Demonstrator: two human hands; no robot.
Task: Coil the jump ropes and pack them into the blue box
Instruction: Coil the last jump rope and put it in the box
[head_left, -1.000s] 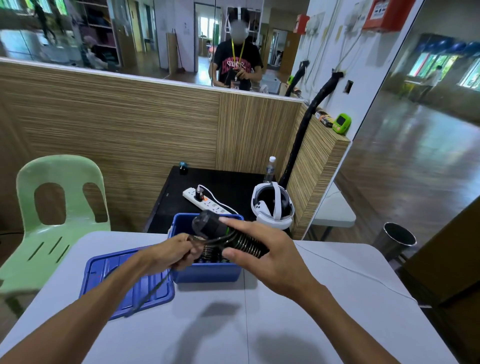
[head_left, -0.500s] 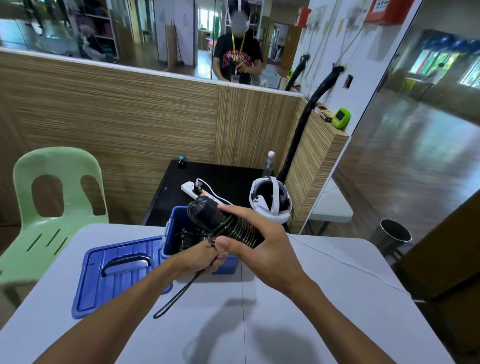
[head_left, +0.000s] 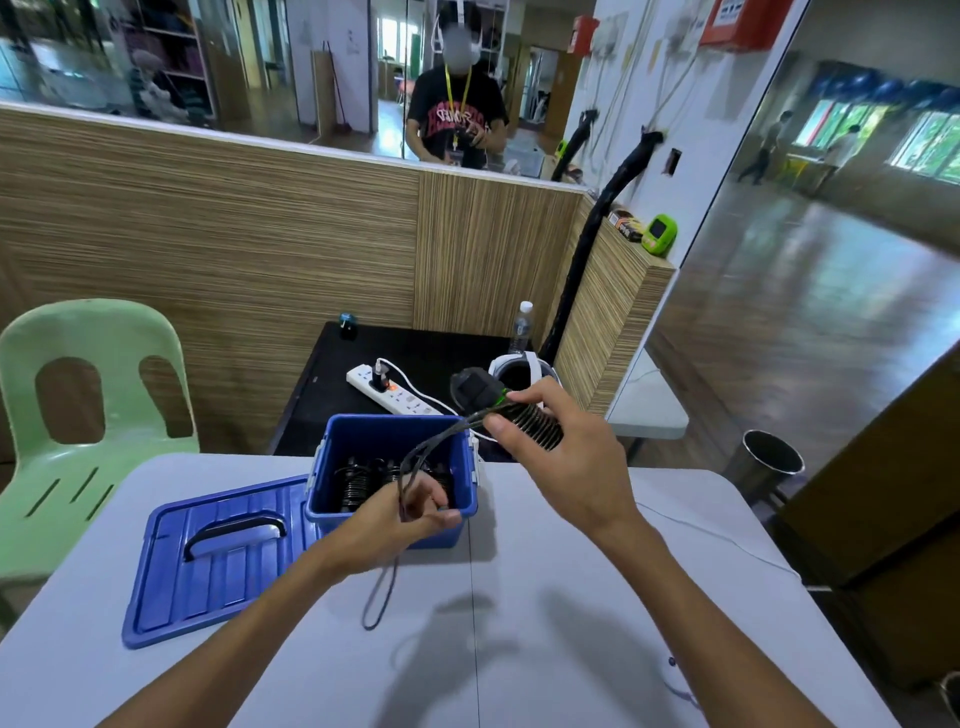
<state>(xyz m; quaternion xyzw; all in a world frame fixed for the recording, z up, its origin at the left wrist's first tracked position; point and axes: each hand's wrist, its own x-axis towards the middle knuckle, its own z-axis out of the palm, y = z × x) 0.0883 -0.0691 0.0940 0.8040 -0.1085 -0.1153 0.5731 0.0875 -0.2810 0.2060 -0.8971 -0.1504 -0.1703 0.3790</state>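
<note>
Right hand (head_left: 566, 457) grips rope handles (head_left: 511, 410); left hand (head_left: 410, 512), at 7 o'clock, pinches cord (head_left: 415, 462) taut for winding over blue box (head_left: 395, 447).

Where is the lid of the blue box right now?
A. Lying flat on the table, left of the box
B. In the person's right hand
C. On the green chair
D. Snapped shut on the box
A: the lid lies handle-up on the table beside the open blue box, to its left.
</note>
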